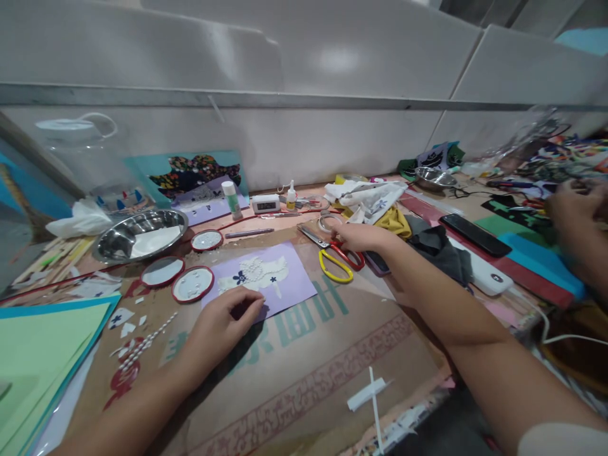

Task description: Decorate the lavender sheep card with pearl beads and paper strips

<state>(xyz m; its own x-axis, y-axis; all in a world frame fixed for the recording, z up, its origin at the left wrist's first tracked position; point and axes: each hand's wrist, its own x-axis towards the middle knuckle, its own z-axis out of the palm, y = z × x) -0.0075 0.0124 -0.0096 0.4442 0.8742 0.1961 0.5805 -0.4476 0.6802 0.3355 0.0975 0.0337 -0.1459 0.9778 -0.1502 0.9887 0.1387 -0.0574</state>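
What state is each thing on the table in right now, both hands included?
purple card: flat, white beaded cutout on it.
scissors: lying flat, blades shut.
left hand: fingertips pressing the purple card's near edge.
right hand: resting at the scissors, grip unclear.
steel bowl: upright.
red-rimmed lids: lying open side up.
glue stick: upright, capped.
phone: flat, screen dark.

My R hand [361, 237] covers the pivot of the scissors [335, 261], so can't tell the grip. L hand [223, 323] fingertips hide the near edge of the purple card [289, 282]. Clock [266, 203] digits too small to read. Green paper stack [42, 354] cut off at left edge. Co-worker's hand [574, 202] far right: blurred, cut off by the edge.
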